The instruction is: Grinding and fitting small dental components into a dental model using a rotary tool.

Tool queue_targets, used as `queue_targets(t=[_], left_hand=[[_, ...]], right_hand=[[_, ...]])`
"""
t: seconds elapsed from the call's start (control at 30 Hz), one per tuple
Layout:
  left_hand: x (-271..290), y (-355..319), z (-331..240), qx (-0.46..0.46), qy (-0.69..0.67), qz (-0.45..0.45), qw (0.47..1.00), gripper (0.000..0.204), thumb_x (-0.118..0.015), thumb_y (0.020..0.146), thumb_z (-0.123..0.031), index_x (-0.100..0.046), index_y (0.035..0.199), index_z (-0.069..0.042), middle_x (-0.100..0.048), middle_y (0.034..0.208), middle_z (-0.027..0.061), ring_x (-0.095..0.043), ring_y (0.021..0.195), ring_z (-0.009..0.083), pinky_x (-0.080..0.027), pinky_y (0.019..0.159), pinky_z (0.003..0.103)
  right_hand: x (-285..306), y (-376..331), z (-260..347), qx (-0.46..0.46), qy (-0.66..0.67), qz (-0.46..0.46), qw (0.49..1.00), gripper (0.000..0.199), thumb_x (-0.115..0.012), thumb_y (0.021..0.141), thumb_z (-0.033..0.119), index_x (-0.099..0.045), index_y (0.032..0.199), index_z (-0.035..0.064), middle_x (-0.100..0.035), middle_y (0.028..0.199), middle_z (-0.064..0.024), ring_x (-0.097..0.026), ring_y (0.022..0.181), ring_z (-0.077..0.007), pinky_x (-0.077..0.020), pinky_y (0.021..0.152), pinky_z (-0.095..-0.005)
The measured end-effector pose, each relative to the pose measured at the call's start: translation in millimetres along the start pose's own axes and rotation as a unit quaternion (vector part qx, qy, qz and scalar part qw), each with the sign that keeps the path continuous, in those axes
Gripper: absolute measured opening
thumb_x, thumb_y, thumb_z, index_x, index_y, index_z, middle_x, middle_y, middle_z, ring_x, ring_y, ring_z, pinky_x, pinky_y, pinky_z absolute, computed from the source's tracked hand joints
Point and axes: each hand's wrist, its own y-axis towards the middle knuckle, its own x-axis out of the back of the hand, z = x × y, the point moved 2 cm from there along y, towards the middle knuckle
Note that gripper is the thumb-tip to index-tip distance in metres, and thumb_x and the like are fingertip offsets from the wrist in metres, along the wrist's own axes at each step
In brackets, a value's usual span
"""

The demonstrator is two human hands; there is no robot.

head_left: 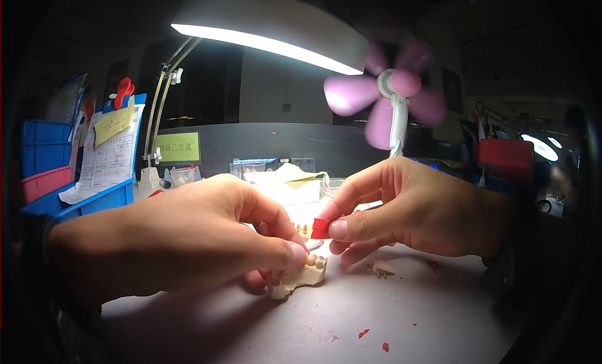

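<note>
A cream plaster dental model with a row of teeth stands on the white tabletop in front of me. My left hand is closed at it, the thumb tip pressing by a tooth on its upper edge; the other fingers are partly hidden behind the model. Between thumb and forefinger, my right hand pinches a small red strip, thin like articulating paper. This strip hangs just above the model, apart from it. More tooth shapes show behind, between the hands, partly covered.
Plaster bits and red scraps lie on the tabletop. A lit lamp arches overhead; a pink fan stands behind my right hand. Blue bins with papers are at left, a red box at right.
</note>
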Motion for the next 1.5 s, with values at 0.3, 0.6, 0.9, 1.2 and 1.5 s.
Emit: queue_targets(t=[0.3, 0.6, 0.9, 1.2, 1.5], left_hand=[[-4, -2, 0, 0.022, -0.044, -0.033, 0.998, 0.023, -0.076, 0.095, -0.017, -0.072, 0.104, 0.003, -0.072, 0.095, 0.0113, -0.067, 0.080, 0.0124, -0.054, 0.069, 0.022], [-3, -1, 0, 0.033, -0.054, -0.036, 0.997, 0.022, -0.076, 0.095, -0.017, -0.072, 0.103, 0.003, -0.070, 0.092, 0.0097, -0.066, 0.080, 0.0120, -0.055, 0.070, 0.023], [-2, -1, 1, 0.024, -0.050, -0.031, 0.998, 0.024, -0.076, 0.095, -0.018, -0.072, 0.105, 0.004, -0.071, 0.094, 0.0101, -0.067, 0.082, 0.0119, -0.055, 0.070, 0.024], [1, -4, -3, -0.022, 0.058, -0.002, 0.998, 0.031, -0.078, 0.095, -0.022, -0.073, 0.112, 0.004, -0.072, 0.092, 0.0091, -0.067, 0.080, 0.0105, -0.054, 0.070, 0.024], [0, -1, 1, -0.049, 0.095, -0.006, 0.994, 0.025, -0.077, 0.094, -0.017, -0.073, 0.110, 0.002, -0.072, 0.088, 0.0074, -0.066, 0.078, 0.0092, -0.052, 0.068, 0.023]], right_hand=[[-6, -1, -2, -0.016, 0.006, 0.018, 1.000, 0.021, -0.069, 0.099, 0.006, -0.069, 0.116, -0.0053, -0.071, 0.113, -0.0133, -0.072, 0.099, -0.0159, -0.0605, 0.093, -0.0252], [-13, 1, -2, 0.031, -0.021, 0.005, 0.999, 0.015, -0.068, 0.095, 0.002, -0.069, 0.107, -0.0064, -0.070, 0.100, -0.0135, -0.070, 0.083, -0.0123, -0.0607, 0.076, -0.0219], [-13, 1, -2, 0.022, -0.011, 0.002, 1.000, 0.014, -0.070, 0.093, 0.003, -0.069, 0.104, -0.0058, -0.070, 0.099, -0.0136, -0.071, 0.084, -0.0134, -0.0605, 0.076, -0.0228], [-15, -1, 0, 0.017, -0.006, 0.002, 1.000, 0.016, -0.071, 0.092, 0.003, -0.069, 0.105, -0.0063, -0.070, 0.100, -0.0133, -0.071, 0.086, -0.0141, -0.0612, 0.080, -0.0241], [-12, -2, 0, -0.012, -0.010, 0.011, 1.000, 0.023, -0.073, 0.096, 0.009, -0.068, 0.114, -0.0041, -0.072, 0.107, -0.0121, -0.070, 0.093, -0.0145, -0.0575, 0.081, -0.0254]])
